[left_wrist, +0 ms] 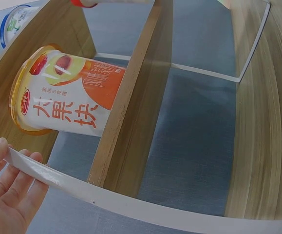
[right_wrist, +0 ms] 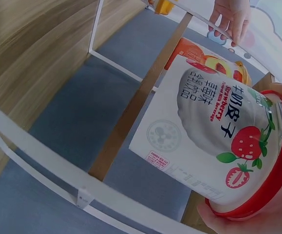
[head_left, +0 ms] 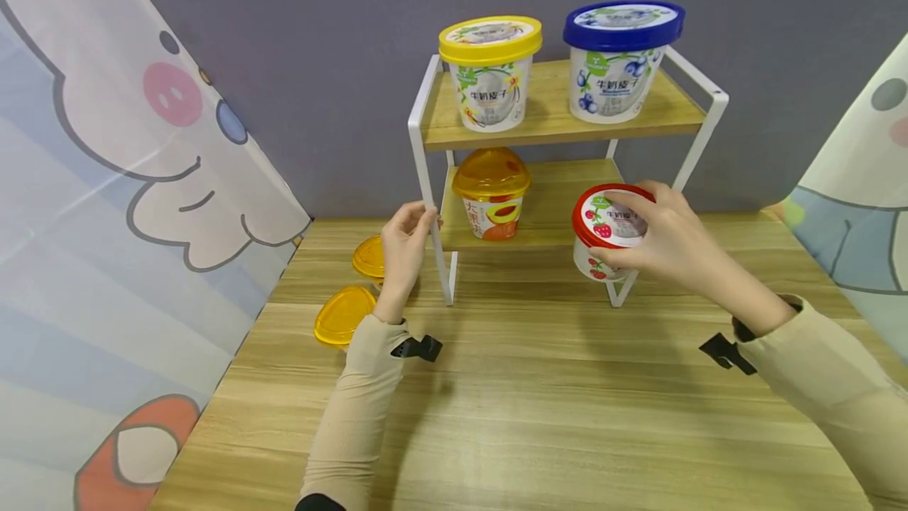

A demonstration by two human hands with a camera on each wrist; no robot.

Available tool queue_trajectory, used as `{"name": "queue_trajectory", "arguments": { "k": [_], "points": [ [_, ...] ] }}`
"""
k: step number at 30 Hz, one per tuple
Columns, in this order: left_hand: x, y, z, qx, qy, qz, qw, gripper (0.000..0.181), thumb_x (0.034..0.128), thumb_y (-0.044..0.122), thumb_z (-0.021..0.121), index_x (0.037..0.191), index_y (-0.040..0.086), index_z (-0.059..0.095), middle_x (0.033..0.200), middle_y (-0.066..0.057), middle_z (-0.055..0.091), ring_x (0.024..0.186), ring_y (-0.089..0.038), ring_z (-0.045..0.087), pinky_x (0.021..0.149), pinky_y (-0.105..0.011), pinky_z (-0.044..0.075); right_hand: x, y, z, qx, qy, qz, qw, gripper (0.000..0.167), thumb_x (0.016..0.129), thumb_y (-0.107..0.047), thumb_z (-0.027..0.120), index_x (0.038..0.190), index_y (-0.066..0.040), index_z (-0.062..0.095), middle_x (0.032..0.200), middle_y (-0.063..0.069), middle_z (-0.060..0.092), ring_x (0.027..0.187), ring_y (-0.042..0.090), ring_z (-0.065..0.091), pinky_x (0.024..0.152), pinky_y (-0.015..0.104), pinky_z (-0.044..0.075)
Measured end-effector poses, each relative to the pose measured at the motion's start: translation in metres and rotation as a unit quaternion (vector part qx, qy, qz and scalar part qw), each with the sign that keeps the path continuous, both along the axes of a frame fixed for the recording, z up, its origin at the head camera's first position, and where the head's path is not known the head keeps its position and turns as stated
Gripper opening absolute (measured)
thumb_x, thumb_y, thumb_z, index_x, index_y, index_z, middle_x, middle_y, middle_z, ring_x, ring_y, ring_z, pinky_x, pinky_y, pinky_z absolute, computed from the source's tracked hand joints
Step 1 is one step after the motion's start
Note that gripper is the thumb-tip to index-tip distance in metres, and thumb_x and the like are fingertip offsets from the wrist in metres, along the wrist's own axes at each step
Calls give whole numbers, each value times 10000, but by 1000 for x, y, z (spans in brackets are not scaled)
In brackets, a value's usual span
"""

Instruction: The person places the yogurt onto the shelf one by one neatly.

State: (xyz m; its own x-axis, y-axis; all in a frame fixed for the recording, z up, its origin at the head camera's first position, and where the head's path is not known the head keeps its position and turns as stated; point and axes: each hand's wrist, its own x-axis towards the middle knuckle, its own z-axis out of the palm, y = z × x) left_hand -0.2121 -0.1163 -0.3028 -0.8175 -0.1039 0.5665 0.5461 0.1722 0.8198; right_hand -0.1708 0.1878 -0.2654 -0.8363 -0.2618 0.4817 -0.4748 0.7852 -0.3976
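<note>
My left hand pinches the white front-left post of a two-tier shelf rack between thumb and fingers. In my right hand is a strawberry milk tub with a red lid, gripped around the lid's rim. This tub is upright, in front of the right part of the lower shelf; the head view does not show whether its base touches the rack. A peach cup with an orange domed lid stands on the lower shelf's left part.
On the upper shelf stand a yellow-lidded tub and a blue-lidded blueberry tub. Two orange-lidded cups, one nearer and one farther, sit on the wooden table left of the rack, partly behind my left arm. A grey wall rises behind.
</note>
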Motion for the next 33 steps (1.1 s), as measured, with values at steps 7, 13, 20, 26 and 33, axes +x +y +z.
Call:
{"name": "queue_trajectory", "arguments": {
  "k": [7, 13, 20, 26, 33],
  "points": [
    [-1, 0, -1, 6, 24, 10, 10000, 174, 863, 17, 545, 934, -136, 585, 771, -265, 590, 711, -305, 595, 697, -482, 464, -14, -9, 1, -58, -164, -48, 9998, 637, 593, -278, 808, 1117, -1, 573, 1116, 305, 420, 924, 420, 381, 642, 476, 377],
    [-1, 0, 0, 14, 57, 19, 10000, 169, 862, 15, 545, 927, -136, 585, 780, -293, 584, 720, -342, 593, 698, -482, 471, -26, -12, 0, -42, -264, -153, 9995, 610, 619, -284, 792, 1101, 20, 573, 1068, 297, 438, 909, 413, 392, 649, 481, 370],
    [-1, 0, -1, -14, 61, 50, 10000, 179, 862, 20, 548, 924, -145, 581, 769, -279, 588, 734, -421, 565, 692, -475, 474, -34, -12, 1, -129, -448, -176, 9988, 595, 660, -299, 758, 1118, 30, 567, 1124, 301, 419, 972, 436, 374, 705, 523, 363],
    [-1, 0, 0, -68, 14, 82, 9999, 178, 863, 28, 550, 930, -133, 584, 793, -313, 586, 718, -383, 569, 678, -418, 491, -38, -12, 0, -131, -454, -218, 9986, 623, 683, -327, 740, 1171, 6, 543, 1172, 299, 389, 991, 432, 364, 707, 531, 368],
    [-2, 0, -1, -49, 98, 34, 9999, 168, 862, 14, 545, 921, -139, 579, 790, -331, 574, 721, -417, 558, 675, -461, 473, -43, -12, -5, -206, -312, -190, 9991, 627, 703, -336, 730, 1189, 3, 526, 1241, 295, 366, 1046, 471, 362, 759, 562, 366]
  ]
}}
